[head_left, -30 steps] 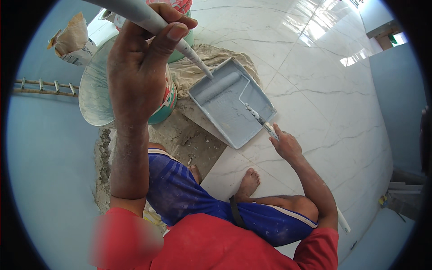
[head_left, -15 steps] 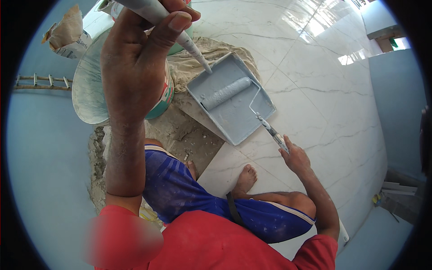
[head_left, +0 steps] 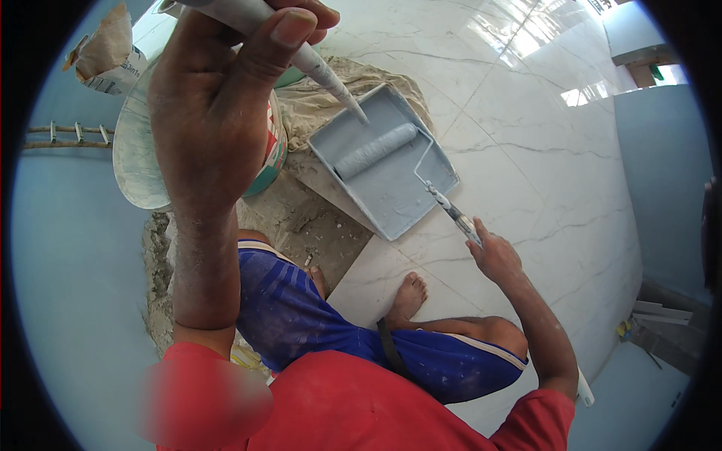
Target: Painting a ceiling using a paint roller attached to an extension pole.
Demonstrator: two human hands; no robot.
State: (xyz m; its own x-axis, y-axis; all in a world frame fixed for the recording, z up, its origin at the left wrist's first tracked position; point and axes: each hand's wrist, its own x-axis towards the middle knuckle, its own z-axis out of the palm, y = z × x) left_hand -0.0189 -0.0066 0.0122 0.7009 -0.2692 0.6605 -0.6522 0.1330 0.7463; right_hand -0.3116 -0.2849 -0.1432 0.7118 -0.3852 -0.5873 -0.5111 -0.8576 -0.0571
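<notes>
Head view: the left hand, raised at the upper left and close to the camera, has its thumb and fingers closed around a long, round, whitish pole smeared with grey paint. The pole slants down to the right, and its narrow tip shows over the upper-left edge of a rectangular, pale grey-blue paint tray; whether the tip touches the tray I cannot tell.

The right hand, lower and farther right, has its fingers wrapped around the end of the paint-spattered handle of a paint roller with a thick, pale grey cylindrical sleeve and a bent wire frame. The sleeve lies across the inside of the tray, roughly parallel to the upper-left edge, one end near the lower-left edge and the other near the upper-right edge. The wire bends back from there, and the handle passes out over the lower-right edge, near the right corner.

The tray rests on a glossy white tiled floor with grey veins, its left corner just beside a crumpled beige cloth and a rough grey-brown cement patch. Partly behind the left hand stands a large round bucket, pale inside, green and red outside. A torn brown-and-white paper bag is beyond it.
</notes>
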